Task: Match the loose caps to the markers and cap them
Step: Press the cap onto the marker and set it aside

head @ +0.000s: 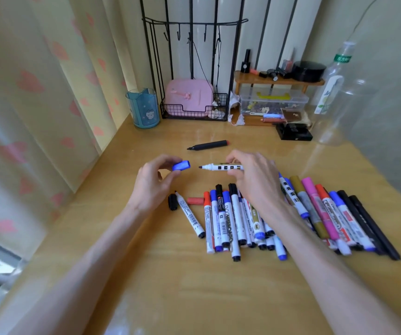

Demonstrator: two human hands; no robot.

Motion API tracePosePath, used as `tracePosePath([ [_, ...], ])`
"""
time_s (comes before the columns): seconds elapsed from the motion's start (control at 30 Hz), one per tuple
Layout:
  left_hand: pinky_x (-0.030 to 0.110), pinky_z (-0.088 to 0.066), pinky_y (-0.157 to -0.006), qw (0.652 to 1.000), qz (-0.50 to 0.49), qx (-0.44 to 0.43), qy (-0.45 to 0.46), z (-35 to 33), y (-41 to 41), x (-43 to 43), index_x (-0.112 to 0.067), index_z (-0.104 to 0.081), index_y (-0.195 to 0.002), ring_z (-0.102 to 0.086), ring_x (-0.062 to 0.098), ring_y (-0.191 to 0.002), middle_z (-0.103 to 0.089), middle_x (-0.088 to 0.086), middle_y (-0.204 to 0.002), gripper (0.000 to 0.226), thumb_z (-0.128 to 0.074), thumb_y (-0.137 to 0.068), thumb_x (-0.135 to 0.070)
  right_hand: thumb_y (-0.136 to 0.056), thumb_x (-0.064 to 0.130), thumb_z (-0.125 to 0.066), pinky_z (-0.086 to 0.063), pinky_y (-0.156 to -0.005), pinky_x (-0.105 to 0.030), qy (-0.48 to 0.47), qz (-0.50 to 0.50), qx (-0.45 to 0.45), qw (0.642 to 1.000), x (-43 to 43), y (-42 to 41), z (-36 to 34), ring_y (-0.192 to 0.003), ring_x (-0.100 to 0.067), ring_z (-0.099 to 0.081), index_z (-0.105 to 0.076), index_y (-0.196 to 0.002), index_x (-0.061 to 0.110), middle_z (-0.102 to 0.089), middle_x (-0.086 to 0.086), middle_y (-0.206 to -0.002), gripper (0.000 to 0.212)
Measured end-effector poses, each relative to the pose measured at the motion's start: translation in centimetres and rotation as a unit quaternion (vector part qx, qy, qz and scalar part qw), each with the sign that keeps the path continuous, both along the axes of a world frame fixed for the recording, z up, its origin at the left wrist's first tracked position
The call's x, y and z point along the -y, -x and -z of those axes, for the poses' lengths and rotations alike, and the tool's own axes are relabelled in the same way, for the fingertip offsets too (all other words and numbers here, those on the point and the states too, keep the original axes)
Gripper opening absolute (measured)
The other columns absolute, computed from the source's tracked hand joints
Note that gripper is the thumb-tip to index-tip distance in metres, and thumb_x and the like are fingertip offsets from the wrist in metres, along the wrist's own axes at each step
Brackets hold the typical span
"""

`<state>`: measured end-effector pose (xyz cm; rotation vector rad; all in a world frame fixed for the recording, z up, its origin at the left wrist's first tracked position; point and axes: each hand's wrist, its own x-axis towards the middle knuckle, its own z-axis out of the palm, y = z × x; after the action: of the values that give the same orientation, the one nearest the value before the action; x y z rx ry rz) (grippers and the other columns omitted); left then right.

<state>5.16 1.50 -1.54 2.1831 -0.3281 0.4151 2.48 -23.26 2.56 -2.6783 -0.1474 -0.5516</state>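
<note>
Head view: desk [194, 291] from above, both hands at its centre.
Left hand [156, 182]: thumb and fingers pinch the blue cap [181, 165], its mouth turned to 3 o'clock.
Right hand [255, 180]: fingers curled round the white marker [221, 167], held level, bare nib pointing to 9 o'clock.
Gap: cap and nib apart, nearly in line.
Match: the nib looks dark, but its true colour is hard to tell. Best checked against the cap before pressing.
Method: likely best to square the two axes, slide the cap straight on, then push until it seats. A tilted entry could smear ink on the rim.
Spare caps: black cap [172, 201] and red cap [195, 200], on the desk at 6 o'clock of the blue cap.
Black marker [207, 145]: uncapped, lying at 12 o'clock of the hands.
Pile [315, 213]: markers heaped at 5 o'clock, partly under the right forearm.
</note>
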Motion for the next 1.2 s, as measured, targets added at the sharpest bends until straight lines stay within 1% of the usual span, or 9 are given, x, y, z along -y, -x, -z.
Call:
tracePosePath([
  [0.17,0.017,-0.046,-0.076,0.999,0.044,0.009,0.019,-0.2,3.3,1.5,-0.023,-0.072,-0.115,-0.068,0.005,-0.105,-0.073,-0.021,-0.113,0.024,-0.073,-0.095,-0.01,-0.091,0.021,-0.076,-0.052,-0.084,-0.039,-0.018,-0.026,0.06,0.998,1.6,4.2,1.0,-0.095,-0.017,-0.059,-0.071,-0.114,0.025,-0.074,0.004,-0.104,0.024],
  [0.3,0.018,-0.044,-0.075,0.997,0.077,0.014,0.023,-0.6,4.5,2.1,-0.021,-0.072,-0.116,-0.068,0.005,-0.106,-0.073,-0.02,-0.113,0.022,-0.074,-0.096,-0.012,-0.092,0.02,-0.073,-0.045,-0.08,-0.027,-0.019,-0.025,0.08,0.996,2.7,6.2,1.3,-0.096,-0.012,-0.054,-0.071,-0.114,0.023,-0.072,0.006,-0.102,0.023],
  [0.43,0.02,-0.043,-0.08,0.996,0.091,0.016,0.011,-0.6,4.9,1.9,-0.024,-0.072,-0.116,-0.067,0.006,-0.108,-0.073,-0.02,-0.114,0.023,-0.075,-0.095,-0.015,-0.09,0.015,-0.075,-0.045,-0.078,-0.029,-0.017,-0.026,0.093,0.995,2.5,7.0,1.4,-0.093,-0.014,-0.052,-0.072,-0.111,0.021,-0.072,0.006,-0.1,0.022],
  [0.63,0.007,-0.039,-0.087,0.994,0.109,0.006,-0.004,-0.3,5.3,1.7,-0.022,-0.073,-0.116,-0.066,0.002,-0.11,-0.073,-0.018,-0.115,0.022,-0.075,-0.095,-0.016,-0.091,0.017,-0.074,-0.044,-0.079,-0.028,-0.031,-0.04,0.081,0.995,2.7,7.0,2.2,-0.095,-0.015,-0.055,-0.072,-0.11,0.023,-0.069,0.008,-0.097,0.02],
  [0.7,0.013,-0.044,-0.086,0.994,0.113,0.0,-0.005,-0.3,5.4,1.9,-0.024,-0.072,-0.116,-0.067,0.005,-0.107,-0.073,-0.017,-0.115,0.022,-0.074,-0.096,-0.017,-0.092,0.018,-0.072,-0.042,-0.081,-0.025,-0.034,-0.041,0.083,0.995,2.9,7.0,2.2,-0.097,-0.015,-0.055,-0.072,-0.11,0.022,-0.069,0.008,-0.098,0.019],
  [0.8,0.023,-0.051,-0.077,0.992,0.126,-0.018,0.002,-0.4,5.7,2.4,-0.027,-0.072,-0.116,-0.067,0.009,-0.085,-0.072,-0.014,-0.114,0.021,-0.073,-0.098,-0.018,-0.092,0.017,-0.072,-0.045,-0.082,-0.027,-0.031,-0.047,0.092,0.994,2.9,7.0,2.1,-0.097,-0.016,-0.055,-0.072,-0.111,0.021,-0.069,0.008,-0.099,0.019],
  [0.87,0.015,-0.045,-0.07,0.99,0.14,-0.006,-0.005,-0.3,6.0,2.9,-0.024,-0.071,-0.117,-0.065,0.001,-0.085,-0.073,-0.017,-0.11,0.019,-0.071,-0.099,-0.018,-0.093,0.017,-0.073,-0.047,-0.083,-0.03,-0.03,-0.065,0.104,0.992,2.8,7.1,2.2,-0.096,-0.016,-0.055,-0.073,-0.112,0.02,-0.068,0.007,-0.099,0.019],
  [1.03,0.012,-0.043,-0.073,0.991,0.122,0.029,-0.054,0.0,6.4,2.8,-0.022,-0.068,-0.125,-0.066,0.005,-0.086,-0.069,-0.02,-0.107,0.024,-0.064,-0.102,-0.028,-0.095,0.015,-0.073,-0.047,-0.084,-0.028,-0.025,-0.123,0.124,0.984,2.8,7.4,1.8,-0.096,-0.017,-0.056,-0.074,-0.118,0.017,-0.065,0.006,-0.101,0.023],
  [1.2,0.01,-0.04,-0.073,0.986,0.144,0.045,-0.068,-0.5,6.5,2.9,-0.021,-0.068,-0.125,-0.06,0.0,-0.086,-0.064,-0.022,-0.105,0.027,-0.062,-0.102,-0.033,-0.093,0.009,-0.073,-0.038,-0.087,-0.013,-0.029,-0.126,0.127,0.983,3.3,7.4,1.4,-0.095,-0.013,-0.052,-0.076,-0.117,0.017,-0.063,0.005,-0.1,0.026],
])
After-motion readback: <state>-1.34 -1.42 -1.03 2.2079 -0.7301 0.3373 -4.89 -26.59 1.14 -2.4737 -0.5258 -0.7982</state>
